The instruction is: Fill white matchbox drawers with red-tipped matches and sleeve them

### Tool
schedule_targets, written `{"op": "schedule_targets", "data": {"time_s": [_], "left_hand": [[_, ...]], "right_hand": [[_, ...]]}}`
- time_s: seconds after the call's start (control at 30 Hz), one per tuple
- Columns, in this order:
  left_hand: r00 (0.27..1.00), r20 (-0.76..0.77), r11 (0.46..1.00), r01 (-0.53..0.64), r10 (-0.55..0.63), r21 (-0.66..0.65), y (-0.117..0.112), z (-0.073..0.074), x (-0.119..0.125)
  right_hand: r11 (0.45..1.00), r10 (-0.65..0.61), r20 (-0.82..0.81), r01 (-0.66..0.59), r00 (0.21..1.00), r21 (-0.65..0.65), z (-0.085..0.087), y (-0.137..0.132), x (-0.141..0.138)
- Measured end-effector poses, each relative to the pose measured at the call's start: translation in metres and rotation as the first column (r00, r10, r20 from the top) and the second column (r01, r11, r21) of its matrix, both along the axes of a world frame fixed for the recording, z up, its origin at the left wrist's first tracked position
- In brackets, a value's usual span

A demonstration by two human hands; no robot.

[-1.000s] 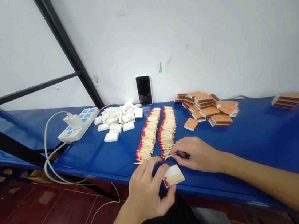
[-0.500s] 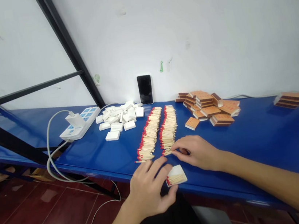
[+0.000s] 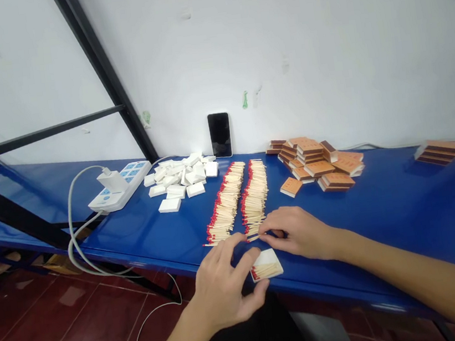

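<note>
At the table's front edge lies a white matchbox tray (image 3: 266, 265), partly filled with red-headed matches. My left hand (image 3: 227, 285) holds the tray at its left side, thumb at the near edge, while the index finger reaches toward the matches. Just beyond the tray, my right hand (image 3: 298, 232) pinches a few matches (image 3: 254, 238) at the near end of the right-hand match row (image 3: 254, 192). A second match row (image 3: 227, 204) runs beside it on the left, heads pointing left in both rows.
White upside-down trays (image 3: 180, 178) are heaped at the left. Orange-brown matchbox sleeves (image 3: 314, 164) pile up at the right, with a small stack (image 3: 438, 151) farther off. A phone (image 3: 220, 135) leans on the wall. A power strip (image 3: 123, 187) and cables lie at the left.
My right thumb and fingertips have shifted slightly left along the near matches. My left index finger has straightened toward the match row. The tray stays in place.
</note>
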State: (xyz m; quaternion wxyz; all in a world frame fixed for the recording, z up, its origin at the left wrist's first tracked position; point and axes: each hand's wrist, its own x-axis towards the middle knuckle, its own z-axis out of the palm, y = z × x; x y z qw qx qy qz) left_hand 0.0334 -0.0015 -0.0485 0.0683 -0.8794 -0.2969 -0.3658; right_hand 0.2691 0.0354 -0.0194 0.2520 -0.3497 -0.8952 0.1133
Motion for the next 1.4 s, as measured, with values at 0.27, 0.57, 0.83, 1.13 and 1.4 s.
{"op": "schedule_targets", "data": {"time_s": [0.27,0.57,0.83,1.13,1.4], "left_hand": [[0.999,-0.03,0.999,0.011,-0.011,-0.03,0.0,0.0012,0.0007],[1.0,-0.003,0.997,0.001,-0.001,-0.083,-0.0026,0.0024,0.0012],[1.0,-0.001,0.996,0.002,-0.002,-0.094,-0.0023,0.0037,0.0027],[0.999,-0.032,0.993,-0.017,0.013,-0.113,-0.0024,0.005,0.0017],[0.999,-0.049,0.994,-0.015,0.01,-0.107,-0.0025,0.0048,0.0018]], "right_hand": [[1.0,0.005,0.001,-0.005,1.0,-0.008,-0.0016,0.0007,-0.0003],[1.0,0.007,0.025,-0.006,1.0,-0.028,-0.0008,-0.0001,0.0012],[0.999,0.032,0.043,-0.032,0.999,0.01,0.0003,-0.0006,0.0018],[1.0,0.019,0.059,-0.019,0.998,0.009,-0.0011,0.0001,0.0016],[1.0,0.02,0.042,-0.019,0.999,-0.007,-0.0018,0.0004,0.0015]]}}
